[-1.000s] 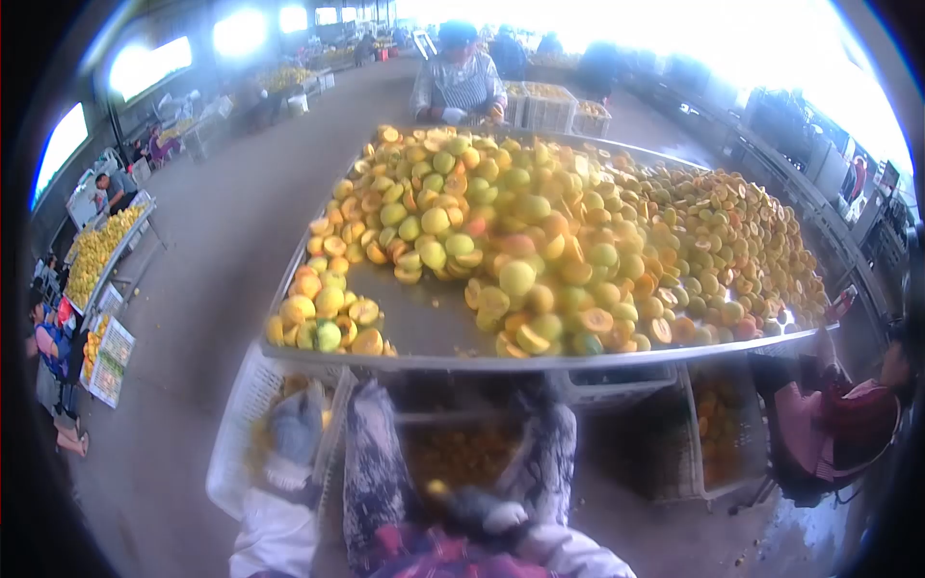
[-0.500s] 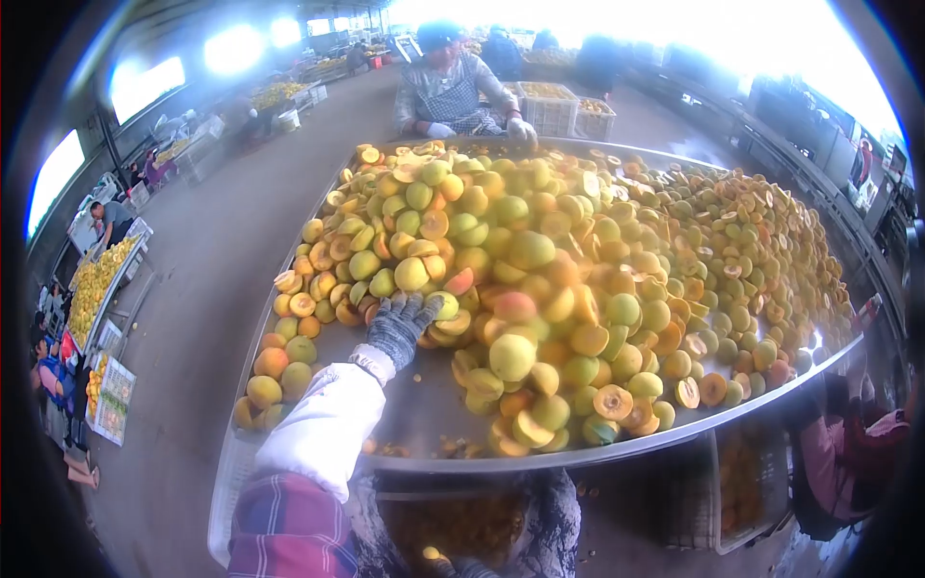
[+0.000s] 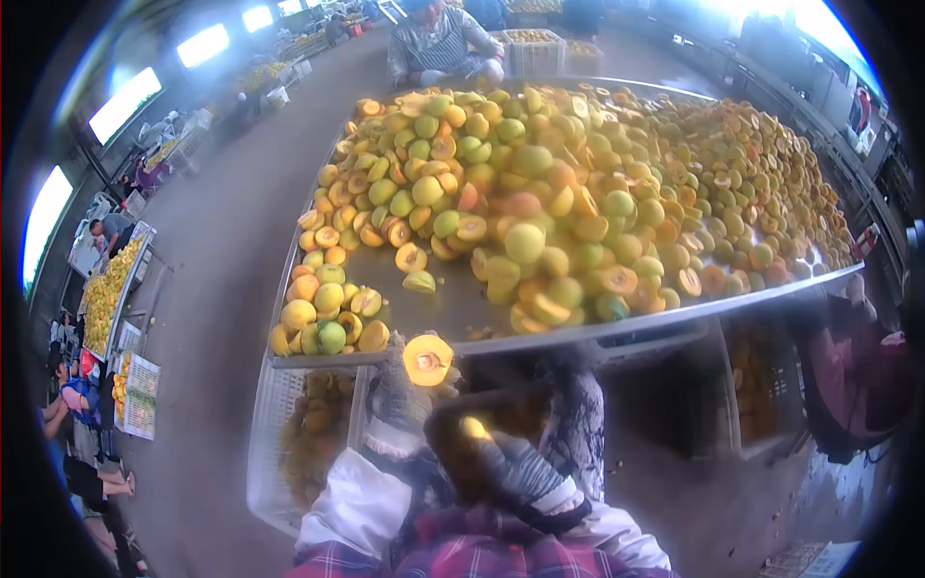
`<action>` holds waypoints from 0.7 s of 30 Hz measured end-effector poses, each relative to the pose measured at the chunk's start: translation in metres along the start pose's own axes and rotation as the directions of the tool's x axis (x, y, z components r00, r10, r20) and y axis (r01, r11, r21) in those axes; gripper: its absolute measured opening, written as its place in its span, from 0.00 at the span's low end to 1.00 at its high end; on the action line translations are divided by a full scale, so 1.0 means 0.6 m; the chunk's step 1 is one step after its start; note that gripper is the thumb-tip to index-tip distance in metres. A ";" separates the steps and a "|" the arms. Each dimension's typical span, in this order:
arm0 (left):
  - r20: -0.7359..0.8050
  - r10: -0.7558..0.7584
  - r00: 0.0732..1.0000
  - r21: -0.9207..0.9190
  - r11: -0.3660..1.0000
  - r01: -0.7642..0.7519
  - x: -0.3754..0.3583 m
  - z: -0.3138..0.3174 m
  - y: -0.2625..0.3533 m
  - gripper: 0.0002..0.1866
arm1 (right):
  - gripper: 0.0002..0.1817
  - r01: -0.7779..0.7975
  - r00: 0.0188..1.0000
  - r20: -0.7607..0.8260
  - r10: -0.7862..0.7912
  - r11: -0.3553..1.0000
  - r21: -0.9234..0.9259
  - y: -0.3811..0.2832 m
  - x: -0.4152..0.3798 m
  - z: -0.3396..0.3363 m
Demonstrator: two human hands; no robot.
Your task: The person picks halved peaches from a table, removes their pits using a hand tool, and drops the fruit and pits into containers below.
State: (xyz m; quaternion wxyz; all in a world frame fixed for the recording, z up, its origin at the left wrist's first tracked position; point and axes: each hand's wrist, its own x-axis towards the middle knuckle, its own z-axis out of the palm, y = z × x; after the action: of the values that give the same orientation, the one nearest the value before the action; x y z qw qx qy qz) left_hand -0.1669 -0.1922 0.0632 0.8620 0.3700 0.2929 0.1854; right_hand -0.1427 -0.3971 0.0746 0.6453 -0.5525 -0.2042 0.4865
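My left hand [image 3: 407, 390], in a grey knit glove, is closed around a halved yellow peach [image 3: 428, 361]. The cut face points up, with the pit hollow in its middle, just off the table's near edge. Lower and to the right, my right hand [image 3: 515, 467] is curled in a grey glove over my lap. A small bright yellow tip [image 3: 474, 428] shows at its fingers; I cannot tell what it belongs to. A large pile of whole and halved peaches [image 3: 525, 243] covers much of the metal-topped table [image 3: 424, 323].
White crates [image 3: 265, 462] with fruit stand under the table. Across it, a person [image 3: 438, 43] sits by a filled crate [image 3: 535, 56]. Another person's pink clothing [image 3: 848, 366] is at the right edge. Further fruit tables [image 3: 116, 289] with people line the left.
My left hand has drawn back from the pile to over my lap, now with a peach half. More loose peaches lie at the table's near left corner. The view has tilted down, showing my right hand.
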 end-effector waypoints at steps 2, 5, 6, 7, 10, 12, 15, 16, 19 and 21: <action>0.013 0.058 0.998 0.080 0.995 -0.059 -0.029 -0.018 -0.031 0.29 | 0.21 -0.026 0.998 0.061 0.022 0.998 0.063 0.019 -0.018 -0.007; -0.012 0.106 0.994 0.003 0.994 -0.106 -0.049 -0.022 -0.057 0.24 | 0.16 -0.109 0.987 0.135 0.089 0.983 0.148 0.024 -0.027 -0.005; -0.016 0.278 0.961 0.179 0.946 -0.271 -0.064 -0.004 -0.066 0.24 | 0.15 0.166 0.970 0.224 -0.092 0.926 -0.340 0.069 -0.004 -0.010; 0.012 0.434 0.901 0.353 0.841 -0.410 -0.080 0.006 -0.071 0.24 | 0.16 0.419 0.904 0.379 -0.197 0.582 -0.697 0.099 0.003 -0.005; -0.031 0.341 0.939 0.277 0.906 -0.320 -0.089 0.016 -0.048 0.15 | 0.24 0.498 0.864 0.404 -0.302 0.638 -0.588 0.071 -0.027 0.014; -0.097 0.225 0.970 0.201 0.959 -0.202 -0.105 0.011 -0.040 0.18 | 0.23 0.426 0.893 0.442 -0.085 0.476 -0.769 0.063 -0.034 -0.002; -0.067 0.234 0.970 0.090 0.970 -0.228 -0.120 0.025 -0.040 0.14 | 0.20 0.351 0.936 0.229 -0.267 0.669 -0.656 0.079 -0.040 -0.001; -0.067 0.228 0.971 0.092 0.971 -0.221 -0.126 0.031 -0.039 0.14 | 0.18 0.295 0.948 0.078 -0.310 0.755 -0.586 0.079 -0.037 0.006; -0.043 0.211 0.976 0.158 0.966 -0.202 -0.109 0.005 -0.066 0.13 | 0.19 0.137 0.977 -0.015 -0.213 0.680 -0.720 0.048 -0.032 0.010; 0.059 -0.053 0.997 -0.224 0.972 0.065 -0.041 -0.099 -0.146 0.26 | 0.16 0.252 0.944 -0.006 -0.330 0.735 -0.630 0.070 -0.014 0.008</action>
State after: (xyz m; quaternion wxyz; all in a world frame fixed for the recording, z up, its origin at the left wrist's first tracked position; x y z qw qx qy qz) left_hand -0.2147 -0.2314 -0.0262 0.9109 0.2655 0.2582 0.1820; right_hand -0.1669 -0.4054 0.0401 0.5061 -0.7224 -0.3984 0.2516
